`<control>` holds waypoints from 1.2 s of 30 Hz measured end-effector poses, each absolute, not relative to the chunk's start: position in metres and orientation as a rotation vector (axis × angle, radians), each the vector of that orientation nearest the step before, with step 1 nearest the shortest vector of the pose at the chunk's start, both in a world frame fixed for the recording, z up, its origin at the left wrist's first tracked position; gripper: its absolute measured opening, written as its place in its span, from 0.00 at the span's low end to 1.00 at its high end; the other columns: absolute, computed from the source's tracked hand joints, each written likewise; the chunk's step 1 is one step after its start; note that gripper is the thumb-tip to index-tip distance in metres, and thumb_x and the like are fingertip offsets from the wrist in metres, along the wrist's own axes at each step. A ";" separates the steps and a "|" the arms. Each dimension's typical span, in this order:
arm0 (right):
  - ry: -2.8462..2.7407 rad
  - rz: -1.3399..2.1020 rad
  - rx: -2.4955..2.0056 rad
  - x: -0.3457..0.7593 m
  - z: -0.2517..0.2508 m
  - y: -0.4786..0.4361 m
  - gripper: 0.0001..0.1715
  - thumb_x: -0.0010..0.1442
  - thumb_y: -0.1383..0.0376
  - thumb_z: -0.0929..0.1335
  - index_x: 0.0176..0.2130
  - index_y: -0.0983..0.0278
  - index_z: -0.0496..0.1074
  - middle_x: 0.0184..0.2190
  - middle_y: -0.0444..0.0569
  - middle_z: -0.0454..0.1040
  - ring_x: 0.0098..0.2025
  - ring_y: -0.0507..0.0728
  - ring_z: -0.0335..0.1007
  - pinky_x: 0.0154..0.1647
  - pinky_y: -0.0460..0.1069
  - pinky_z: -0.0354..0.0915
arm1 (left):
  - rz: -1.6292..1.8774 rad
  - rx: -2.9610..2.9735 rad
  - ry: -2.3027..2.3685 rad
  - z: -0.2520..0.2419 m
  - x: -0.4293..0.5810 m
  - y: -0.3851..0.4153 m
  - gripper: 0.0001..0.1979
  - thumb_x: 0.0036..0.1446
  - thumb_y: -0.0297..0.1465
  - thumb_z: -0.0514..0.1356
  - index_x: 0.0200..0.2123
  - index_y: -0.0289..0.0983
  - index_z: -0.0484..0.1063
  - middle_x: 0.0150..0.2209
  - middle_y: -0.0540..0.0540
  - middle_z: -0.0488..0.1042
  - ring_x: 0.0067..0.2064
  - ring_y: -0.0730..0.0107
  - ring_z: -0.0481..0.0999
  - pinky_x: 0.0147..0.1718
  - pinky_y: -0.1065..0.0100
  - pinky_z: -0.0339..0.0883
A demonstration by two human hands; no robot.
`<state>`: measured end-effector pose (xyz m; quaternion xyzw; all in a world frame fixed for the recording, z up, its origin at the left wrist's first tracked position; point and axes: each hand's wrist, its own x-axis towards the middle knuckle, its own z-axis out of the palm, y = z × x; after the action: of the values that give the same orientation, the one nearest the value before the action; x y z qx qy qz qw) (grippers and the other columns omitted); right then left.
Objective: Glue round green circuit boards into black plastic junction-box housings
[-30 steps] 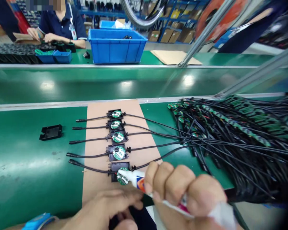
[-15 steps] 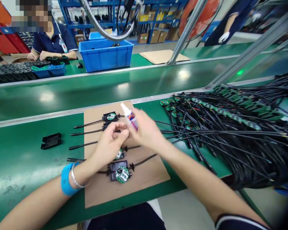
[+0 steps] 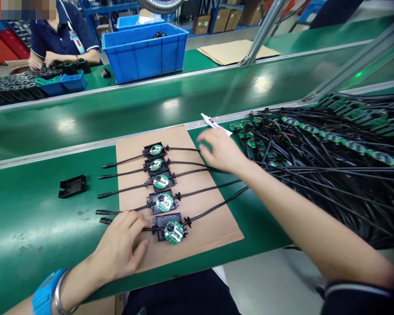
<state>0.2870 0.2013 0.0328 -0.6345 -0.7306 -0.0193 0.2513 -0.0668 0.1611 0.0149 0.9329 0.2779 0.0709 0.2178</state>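
Cartons [image 3: 225, 17] lined the back of the workshop, behind a long green conveyor belt [image 3: 151, 109] whose glossy surface mirrored the ceiling lights. On its far side a co-worker [image 3: 64, 37] in a dark polo sat at rows of black trays [image 3: 9, 87] and small blue bins [image 3: 65, 83], with a large blue crate [image 3: 144, 48] beside them. On the near green bench [image 3: 29, 218], a wide heap of black cables [image 3: 331, 175] with green boards covered the right side. A brown cardboard mat [image 3: 210, 227] lay in the middle, bearing five black housings [image 3: 160, 180] in a column, each with a round green board and a cable running out both ways. The left hand [image 3: 118, 249], above a blue wristband [image 3: 44, 291], lay flat and spread on the mat, fingertips on the cable just left of the nearest housing [image 3: 166, 221]. The right hand [image 3: 221, 151] hovered relaxed and spread over the cables right of the farthest housings, gripping nothing. A white glue tube [image 3: 215, 124] lay just beyond its fingers at the bench's far edge; whether they touched it could not be told. A lone black cover [image 3: 72, 186] sat well left of the mat.
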 end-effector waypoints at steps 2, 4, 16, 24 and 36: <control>-2.231 0.324 -1.410 0.258 0.033 0.153 0.11 0.53 0.74 0.62 0.37 0.67 0.70 0.36 0.53 0.73 0.42 0.57 0.64 0.46 0.54 0.63 | 0.219 2.616 0.746 0.008 -0.066 0.163 0.07 0.60 0.26 0.53 0.40 0.37 0.68 0.39 0.43 0.71 0.41 0.61 0.69 0.40 0.59 0.66; -2.274 0.589 -1.389 0.235 0.025 0.112 0.13 0.51 0.75 0.64 0.39 0.66 0.68 0.36 0.51 0.71 0.43 0.57 0.63 0.44 0.53 0.64 | 0.288 2.637 0.723 0.005 -0.066 0.164 0.07 0.64 0.27 0.51 0.38 0.37 0.68 0.37 0.44 0.71 0.39 0.64 0.70 0.39 0.62 0.67; -2.365 0.037 -1.307 0.213 0.031 0.058 0.11 0.61 0.75 0.60 0.40 0.67 0.68 0.26 0.46 0.70 0.27 0.53 0.65 0.24 0.48 0.58 | 0.356 2.354 0.851 0.039 -0.068 0.141 0.07 0.65 0.28 0.50 0.38 0.38 0.67 0.31 0.50 0.72 0.31 0.72 0.73 0.29 0.72 0.65; -2.564 0.140 -1.428 0.197 0.032 0.061 0.11 0.57 0.77 0.59 0.30 0.63 0.64 0.24 0.46 0.66 0.25 0.55 0.61 0.22 0.51 0.48 | 0.237 2.377 0.878 0.027 -0.053 0.148 0.10 0.65 0.29 0.48 0.39 0.38 0.69 0.34 0.47 0.74 0.33 0.69 0.74 0.32 0.69 0.69; -2.692 0.298 -1.506 0.172 0.041 0.084 0.30 0.49 0.72 0.64 0.54 0.69 0.64 0.24 0.45 0.70 0.21 0.56 0.65 0.22 0.51 0.37 | 0.192 2.403 0.865 0.025 -0.053 0.159 0.10 0.63 0.27 0.52 0.43 0.37 0.72 0.39 0.46 0.78 0.38 0.65 0.78 0.38 0.64 0.74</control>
<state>0.1719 0.0845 0.0407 -0.4859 -0.8684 0.0962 0.0214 -0.0533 0.1592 0.0248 0.8991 0.3235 0.0720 0.2860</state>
